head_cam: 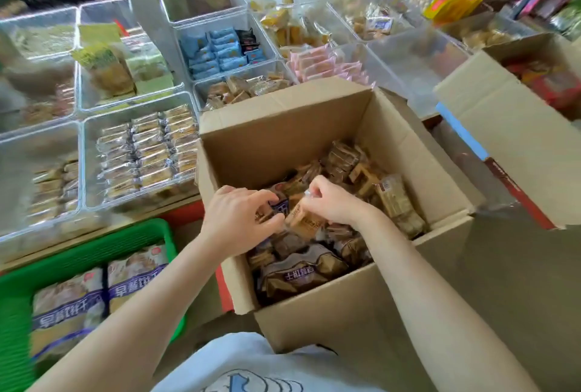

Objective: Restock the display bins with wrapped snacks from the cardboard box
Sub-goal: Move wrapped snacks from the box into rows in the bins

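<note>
Both hands reach into the open cardboard box point(314, 127) at centre; the left hand point(239, 218) curls its fingers round a dark wrapped snack point(280, 204), the right hand point(333, 200) pinches a tan wrapped snack point(298, 217); clear display bins point(138, 152) fill the far-left counter; a green basket point(94, 250) sits near left.

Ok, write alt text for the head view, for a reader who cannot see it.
A person's left hand and right hand grip wrapped snacks inside an open cardboard box. Clear display bins of packaged snacks stand behind it, and a green basket of bagged goods sits at the lower left.
</note>
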A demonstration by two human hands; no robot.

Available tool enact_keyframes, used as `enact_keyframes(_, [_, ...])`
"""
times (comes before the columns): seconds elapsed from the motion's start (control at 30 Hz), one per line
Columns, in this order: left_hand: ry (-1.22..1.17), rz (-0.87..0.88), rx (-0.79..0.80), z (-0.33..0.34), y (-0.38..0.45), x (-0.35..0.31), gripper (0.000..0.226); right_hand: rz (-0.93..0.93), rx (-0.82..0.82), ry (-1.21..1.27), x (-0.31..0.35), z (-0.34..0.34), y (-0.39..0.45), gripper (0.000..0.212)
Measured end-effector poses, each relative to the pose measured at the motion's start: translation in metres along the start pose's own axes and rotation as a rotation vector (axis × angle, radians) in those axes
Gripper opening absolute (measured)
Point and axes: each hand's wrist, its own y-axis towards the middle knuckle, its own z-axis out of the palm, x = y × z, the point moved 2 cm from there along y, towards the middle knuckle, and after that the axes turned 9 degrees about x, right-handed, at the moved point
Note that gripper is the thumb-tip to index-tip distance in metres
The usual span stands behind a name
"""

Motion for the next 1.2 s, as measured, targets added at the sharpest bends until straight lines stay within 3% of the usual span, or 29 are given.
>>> enact_keyframes(0.1, [-0.255, -0.02, -0.014, -0.004, -0.005, 0.003, 0.06, -0.174, -0.001, 0.572, 0.019, 0.003, -0.004, 0.042])
enact_keyframes(0.17, [-0.801, -0.068, -0.011, -0.013, -0.01, 0.006, 0.048, -0.286, 0.073, 0.701, 0.039, 0.013, -0.007, 0.042])
enact_keyframes(0.23, [-1.212, -0.197, -0.084, -0.029, -0.017, 0.019, 0.032, -0.338, 0.118, 0.65, 0.065, 0.024, -0.01, 0.042])
enact_keyframes(0.3, [-1.385, -0.312, -0.139, -0.044, -0.027, 0.044, 0.023, -0.37, 0.127, 0.563, 0.095, 0.037, -0.008, 0.047])
enact_keyframes(0.47, [-1.456, -0.353, -0.225, -0.071, -0.072, 0.137, 0.018, -0.412, -0.013, 0.207, 0.178, 0.087, 0.025, 0.038])
enact_keyframes(0.6, [-1.554, -0.32, -0.248, -0.084, -0.119, 0.232, 0.017, -0.43, -0.01, -0.031, 0.255, 0.16, 0.081, 0.023])
enact_keyframes(0.67, [-1.472, -0.412, -0.284, -0.077, -0.144, 0.301, 0.016, -0.434, 0.0, -0.123, 0.294, 0.205, 0.115, 0.023])
enact_keyframes(0.77, [-1.119, -0.608, -0.411, -0.049, -0.187, 0.424, 0.018, -0.382, 0.015, -0.19, 0.343, 0.272, 0.178, 0.026])
enact_keyframes(0.83, [-0.68, -0.742, -0.394, -0.031, -0.216, 0.496, 0.047, -0.354, 0.013, -0.189, 0.37, 0.316, 0.226, 0.026])
enact_keyframes(0.9, [-0.385, -0.812, -0.264, -0.011, -0.237, 0.547, 0.086, -0.339, -0.013, -0.221, 0.395, 0.356, 0.267, 0.025])
enact_keyframes(0.97, [-0.308, -0.811, -0.075, 0.011, -0.25, 0.579, 0.117, -0.335, -0.03, -0.273, 0.416, 0.391, 0.301, 0.026])
enact_keyframes(1.03, [-0.259, -0.781, 0.026, 0.029, -0.254, 0.594, 0.126, -0.347, -0.02, -0.322, 0.43, 0.419, 0.327, 0.026])
enact_keyframes(1.2, [-0.255, -0.746, -0.035, 0.041, -0.255, 0.599, 0.122, -0.347, -0.032, -0.588, 0.442, 0.457, 0.369, 0.03])
